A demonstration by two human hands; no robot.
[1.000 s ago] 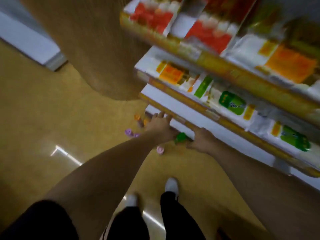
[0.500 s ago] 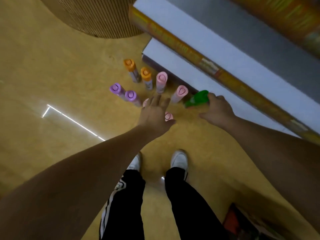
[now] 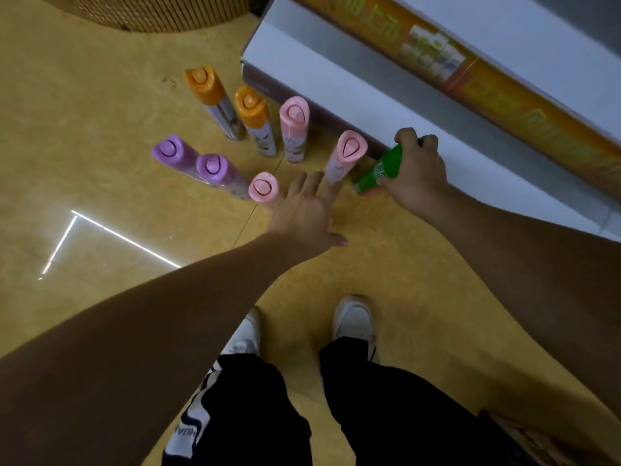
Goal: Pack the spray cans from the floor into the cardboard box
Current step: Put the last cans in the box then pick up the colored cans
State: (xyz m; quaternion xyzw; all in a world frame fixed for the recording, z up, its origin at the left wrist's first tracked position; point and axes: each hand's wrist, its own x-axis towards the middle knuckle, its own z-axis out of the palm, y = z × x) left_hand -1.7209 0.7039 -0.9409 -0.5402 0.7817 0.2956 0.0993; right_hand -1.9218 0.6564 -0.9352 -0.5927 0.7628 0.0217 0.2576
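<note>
Several spray cans stand upright on the yellow floor: two orange-capped (image 3: 201,84), two purple-capped (image 3: 169,151), three pink-capped (image 3: 294,112). My right hand (image 3: 418,169) grips a green spray can (image 3: 381,171), tilted, near the base of the shelf. My left hand (image 3: 304,210) hovers with fingers spread between one pink-capped can (image 3: 263,187) and another pink-capped can (image 3: 349,149), holding nothing. A corner of the cardboard box (image 3: 524,438) shows at the bottom right.
A white store shelf (image 3: 336,85) with an orange price strip runs along the upper right. A brown ribbed round column base (image 3: 151,15) stands at the top left. My white shoes (image 3: 354,319) and black trousers are below the hands.
The view has dropped from the shelves to the floor. My right hand has closed round the green can and tilted it. My left hand has shifted slightly toward the pink-capped cans.
</note>
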